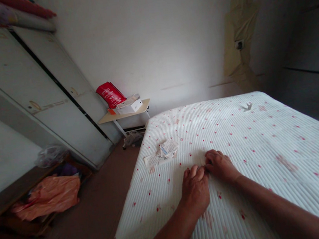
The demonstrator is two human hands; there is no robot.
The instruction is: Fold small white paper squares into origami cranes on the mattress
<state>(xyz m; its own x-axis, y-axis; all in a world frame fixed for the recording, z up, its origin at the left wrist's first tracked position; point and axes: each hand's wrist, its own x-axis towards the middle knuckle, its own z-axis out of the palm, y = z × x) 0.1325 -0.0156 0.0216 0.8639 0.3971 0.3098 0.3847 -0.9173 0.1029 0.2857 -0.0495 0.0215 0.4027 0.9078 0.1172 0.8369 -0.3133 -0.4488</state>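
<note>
Both hands rest low over a white quilted mattress dotted with small red prints. My left hand is closed, its fingers curled down at the surface. Right beside it, my right hand is closed too, fingers bent and fingertips close to the left hand's. Whatever lies under or between the fingers is hidden. Ahead and to the left of my hands lie torn pieces of printed paper, overlapping one another. Farther off, at the far right part of the mattress, sits a small grey folded-looking piece of paper.
A small table beyond the mattress holds a red bag and a white box. Grey cabinets stand at the left. An orange plastic bag lies on a low wooden shelf. A socket is on the wall.
</note>
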